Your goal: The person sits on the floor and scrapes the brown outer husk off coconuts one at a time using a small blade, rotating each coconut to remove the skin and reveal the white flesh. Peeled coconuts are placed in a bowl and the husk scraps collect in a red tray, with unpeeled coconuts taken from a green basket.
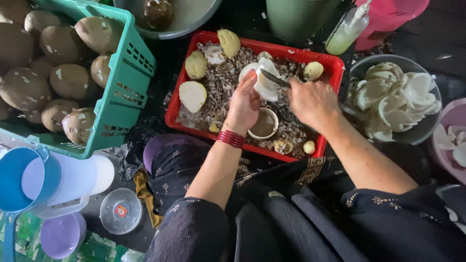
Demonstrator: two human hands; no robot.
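1. Left hand (244, 104) — palm turned inward, fingers closed around a white coconut piece (266, 82), wrist carrying red bangles (231, 139). The piece is held above the red tray (252, 48).
2. Right hand (313, 102) — fist closed on a knife (274, 78); the blade lies across the coconut piece, just left of the knuckles.
3. Below the left grip: one coconut shell half (264, 124), open side up, resting in the tray among brown shavings.
4. Around the grip in the tray: about eight pale peeled pieces, exact count uncertain.
5. Right of the knife hand: one metal bowl (427, 127) heaped with white coconut pieces; one pink tub (454, 116) beyond it.
6. Far left of the grip: one green crate (127, 73) of brown coconuts — at least ten visible.
7. Below the crate: a round clear lid (121, 211) bearing a small red square label.
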